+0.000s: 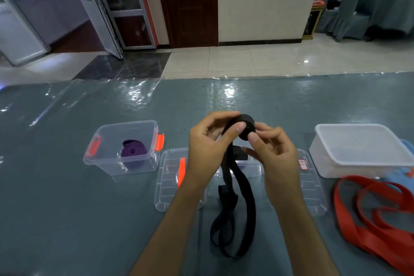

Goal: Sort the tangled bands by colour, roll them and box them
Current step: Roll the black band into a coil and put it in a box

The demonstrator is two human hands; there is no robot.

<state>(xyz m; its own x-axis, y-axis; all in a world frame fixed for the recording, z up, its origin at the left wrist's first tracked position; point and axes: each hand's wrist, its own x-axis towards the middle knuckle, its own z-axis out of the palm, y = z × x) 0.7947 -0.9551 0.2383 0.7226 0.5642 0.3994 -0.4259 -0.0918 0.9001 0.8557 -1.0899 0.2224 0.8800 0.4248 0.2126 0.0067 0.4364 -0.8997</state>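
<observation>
Two bare forearms reach up from the bottom edge over the grey-green worktop [67, 219], which lies under a glossy clear film. Between them the loose tail of a black band [233, 215] hangs down and ends in twisted loops on the worktop. To the right, near the edge, red bands [367, 215] lie in a loose overlapping heap.

Higher up, the left hand [208, 143] and the right hand [271, 148] meet over the middle of the worktop. Each grip is pinching: the fingers and thumbs of both hands are curled on the rolled end of the black band, a flat coil [246, 126] held up between them on edge. The left thumb presses the strap just beside the coil, and the right thumb lies on the coil's face.

Beneath the hands lie two clear lids with orange clips, one lid [170, 181] left of the left wrist, the other lid [311, 186] right of the right wrist. Something dark shows between the wrists; what it is cannot be told.

Further back on the left stands an open clear box [107, 159] with orange latches, and inside it rests a rolled purple band [132, 154]. Further back on the right sits a white box [358, 150] with a translucent lid on, something blue showing behind its right side.

Beyond the worktop are pale floor tiles, a dark wooden door [190, 2] and chairs draped in grey-blue covers [369, 2].
</observation>
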